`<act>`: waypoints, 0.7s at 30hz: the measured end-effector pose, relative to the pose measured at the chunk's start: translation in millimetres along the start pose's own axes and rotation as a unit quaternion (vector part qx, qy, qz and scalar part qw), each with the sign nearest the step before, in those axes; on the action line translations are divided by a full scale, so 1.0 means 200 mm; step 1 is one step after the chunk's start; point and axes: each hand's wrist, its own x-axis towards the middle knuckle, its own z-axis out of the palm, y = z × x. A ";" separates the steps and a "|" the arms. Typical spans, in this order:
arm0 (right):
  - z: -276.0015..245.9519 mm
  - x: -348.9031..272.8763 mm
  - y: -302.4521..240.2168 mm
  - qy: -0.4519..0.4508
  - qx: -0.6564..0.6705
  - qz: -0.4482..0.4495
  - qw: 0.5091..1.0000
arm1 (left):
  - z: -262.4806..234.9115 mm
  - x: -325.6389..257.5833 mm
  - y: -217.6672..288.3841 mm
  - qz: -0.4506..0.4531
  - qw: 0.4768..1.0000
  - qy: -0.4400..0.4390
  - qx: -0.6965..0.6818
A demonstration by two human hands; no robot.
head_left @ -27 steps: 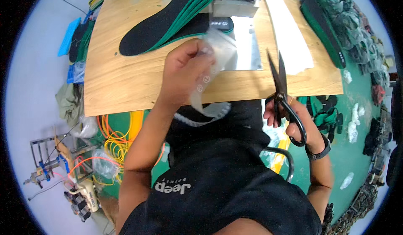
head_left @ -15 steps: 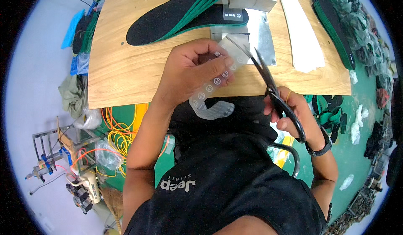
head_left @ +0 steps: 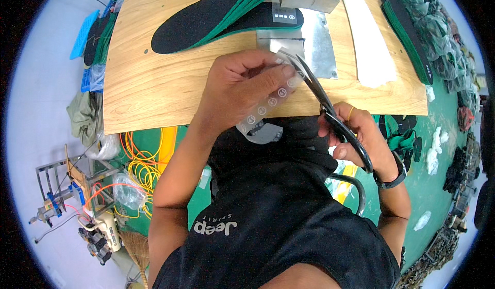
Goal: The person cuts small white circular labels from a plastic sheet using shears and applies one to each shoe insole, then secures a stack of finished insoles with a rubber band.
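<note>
The left hand (head_left: 242, 85) pinches a clear strip (head_left: 268, 106) over the table edge (head_left: 170, 123), while the right hand (head_left: 356, 134) grips black scissors (head_left: 330, 108), their blades seemingly open at its tip.

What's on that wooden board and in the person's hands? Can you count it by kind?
Scissors: 1
Clear plastic strip with round marks: 1
Black-and-green insole stack: 1
Metal sheet: 1
White strip: 1
Total: 5

Desk (head_left: 154, 90): pale wood, under and beyond the hands.
Insoles (head_left: 206, 18): black and green stack, beyond the left hand.
Metal sheet (head_left: 319, 44): just beyond the hands.
White strip (head_left: 368, 46): beyond the right hand.
Cables (head_left: 142, 157): orange and yellow, below the desk, left of the left forearm.
Dark heap (head_left: 438, 31): far right, possibly fabric pieces.
</note>
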 end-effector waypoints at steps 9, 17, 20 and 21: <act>-0.06 0.01 -0.04 0.014 -0.118 -0.017 0.993 | -0.01 -0.01 -0.01 0.036 0.997 0.063 0.027; -0.07 -0.01 -0.03 0.022 -0.066 0.000 0.998 | 0.03 -0.02 0.00 0.064 0.991 0.075 0.091; -0.06 -0.01 -0.02 0.015 -0.067 -0.007 0.998 | 0.04 -0.02 0.02 0.047 0.992 0.071 0.098; -0.06 -0.01 -0.02 0.014 -0.067 -0.006 0.998 | 0.04 -0.02 0.01 0.050 0.992 0.070 0.094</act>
